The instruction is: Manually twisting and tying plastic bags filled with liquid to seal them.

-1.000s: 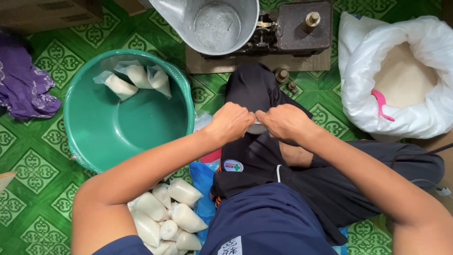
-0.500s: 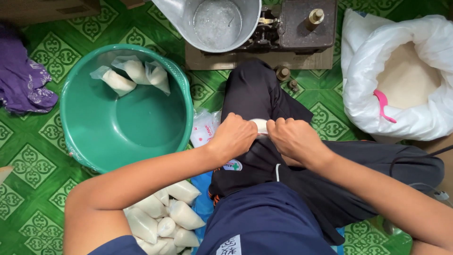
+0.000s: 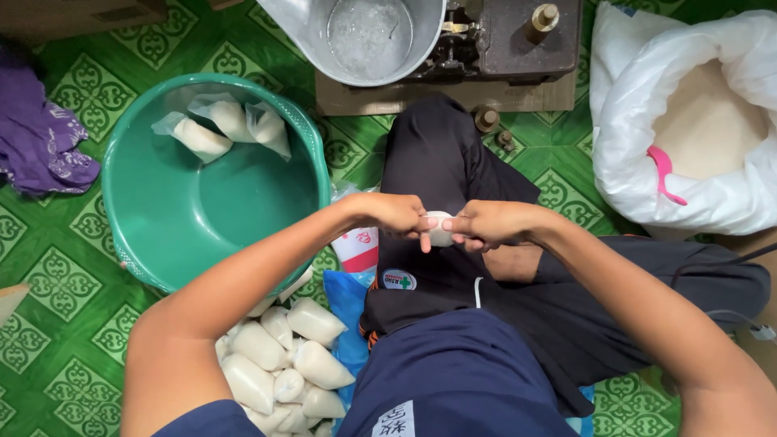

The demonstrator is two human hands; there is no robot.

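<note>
Most of the small white packet (image 3: 439, 229) is hidden between the hands; beyond them, the metal bowl (image 3: 364, 36) is cut off.

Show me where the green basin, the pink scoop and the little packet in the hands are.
green basin (image 3: 154, 243), head view, on its bare inner wall.
pink scoop (image 3: 665, 174), head view, on its handle inside the white sack.
small white packet (image 3: 439, 229), head view, on the part showing between both hands.
</note>
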